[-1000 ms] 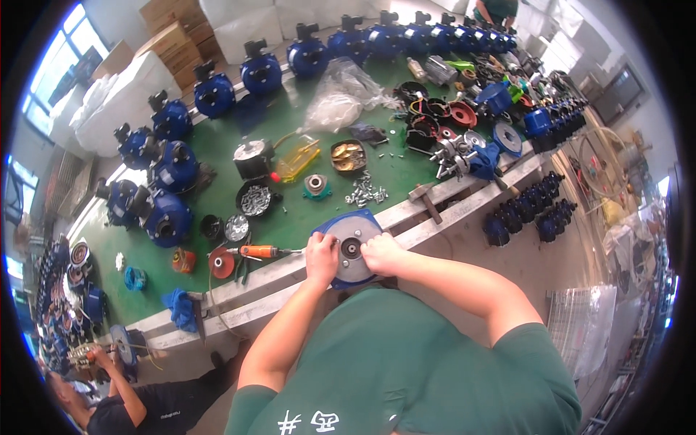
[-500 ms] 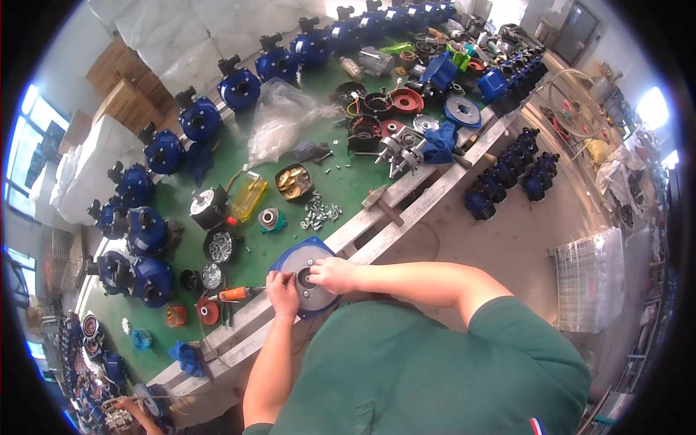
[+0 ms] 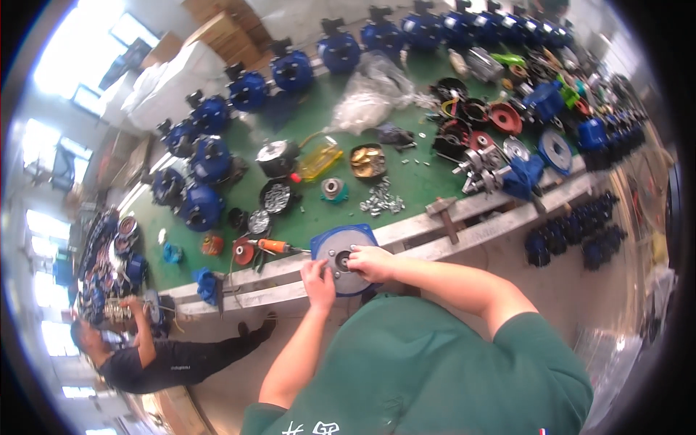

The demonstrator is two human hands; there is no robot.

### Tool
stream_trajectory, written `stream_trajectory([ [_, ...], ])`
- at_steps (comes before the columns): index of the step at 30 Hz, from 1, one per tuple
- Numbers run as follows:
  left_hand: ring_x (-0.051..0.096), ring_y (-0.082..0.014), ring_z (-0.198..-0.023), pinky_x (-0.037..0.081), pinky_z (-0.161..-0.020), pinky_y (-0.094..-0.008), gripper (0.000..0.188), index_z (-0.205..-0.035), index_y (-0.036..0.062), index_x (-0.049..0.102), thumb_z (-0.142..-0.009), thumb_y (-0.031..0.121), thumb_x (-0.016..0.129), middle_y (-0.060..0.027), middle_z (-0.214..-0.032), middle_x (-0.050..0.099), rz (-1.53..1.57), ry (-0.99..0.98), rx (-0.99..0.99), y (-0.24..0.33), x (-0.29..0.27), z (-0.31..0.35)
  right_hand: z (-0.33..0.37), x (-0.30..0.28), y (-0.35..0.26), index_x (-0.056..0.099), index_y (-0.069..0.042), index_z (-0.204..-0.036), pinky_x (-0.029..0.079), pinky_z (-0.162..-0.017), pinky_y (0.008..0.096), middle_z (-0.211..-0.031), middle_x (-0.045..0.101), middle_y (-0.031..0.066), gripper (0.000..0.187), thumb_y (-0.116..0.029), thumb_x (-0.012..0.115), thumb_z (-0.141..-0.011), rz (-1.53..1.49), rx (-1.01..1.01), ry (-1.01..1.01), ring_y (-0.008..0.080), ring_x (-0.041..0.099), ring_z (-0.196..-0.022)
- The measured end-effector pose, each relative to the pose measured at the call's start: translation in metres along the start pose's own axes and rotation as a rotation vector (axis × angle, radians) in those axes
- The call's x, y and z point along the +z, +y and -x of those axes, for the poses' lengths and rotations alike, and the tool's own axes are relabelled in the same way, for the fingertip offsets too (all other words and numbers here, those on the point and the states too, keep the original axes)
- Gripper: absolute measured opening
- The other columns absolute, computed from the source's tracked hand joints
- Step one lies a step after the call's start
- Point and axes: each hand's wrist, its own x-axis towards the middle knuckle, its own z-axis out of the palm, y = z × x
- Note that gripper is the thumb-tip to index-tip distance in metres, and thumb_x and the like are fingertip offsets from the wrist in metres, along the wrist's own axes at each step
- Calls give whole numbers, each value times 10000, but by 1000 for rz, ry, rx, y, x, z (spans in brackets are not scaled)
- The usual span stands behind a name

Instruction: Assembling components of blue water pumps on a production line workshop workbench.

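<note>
A blue, square-cornered flange cover (image 3: 353,238) with a round grey face and a central hole lies at the bench's near edge in front of me. My left hand (image 3: 319,284) is at its left side, fingertips bent together close to a small bolt hole. On the right of the central hole, my right hand (image 3: 373,263) pinches with its fingers drawn in. Whatever either hand holds is too small or hidden to make out. An orange-handled screwdriver (image 3: 274,246) points at the cover's left edge. Loose bolts (image 3: 381,200) lie in a heap beyond it.
A hammer (image 3: 444,214) rests across the bench rail, right of the cover. Farther back are a tin of brass parts (image 3: 368,161), a yellow bottle (image 3: 319,161) and a plastic bag (image 3: 370,94). Blue motors (image 3: 338,51) line the far edge. A co-worker (image 3: 145,355) is at left.
My view has swung left, so the bench appears farther right and higher, and the co-worker shows more fully. Both hands stay at the flange cover, with small finger shifts.
</note>
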Motion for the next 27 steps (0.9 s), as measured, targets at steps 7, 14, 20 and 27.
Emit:
stream_trajectory([
  [7, 541, -328, -1121, 426, -988, -437, 210, -969, 67, 716, -765, 53, 763, -125, -1123, 630, -45, 52, -81, 16, 3, 38, 4, 0, 2, 635, -72, -898, 500, -946, 463, -922, 620, 129, 147, -69, 692, -763, -53, -8, -45, 367, 624, -929],
  [14, 557, -315, -1110, 448, -973, -421, 227, -912, 78, 708, -718, 106, 822, -96, -1129, 640, -48, 133, -175, 25, 8, 34, 6, -3, 4, 621, -78, -844, 509, -762, 463, -875, 617, 124, 148, -58, 706, -725, -103, -40, 38, 361, 604, -879],
  [20, 553, -322, -1111, 443, -977, -429, 142, -848, 46, 709, -740, 62, 799, -103, -1067, 663, -21, 201, -200, 25, 19, 40, 6, 1, 4, 611, -73, -838, 506, -757, 472, -871, 616, 136, 134, -46, 688, -732, -134, -47, 87, 370, 610, -870],
  [27, 549, -311, -1023, 452, -911, -424, 97, -808, 38, 681, -766, 32, 769, -101, -964, 656, 28, 161, -122, 10, 17, 39, 4, 2, 6, 581, -54, -829, 499, -774, 481, -860, 608, 134, 143, -45, 689, -736, -160, -74, 98, 381, 602, -879],
])
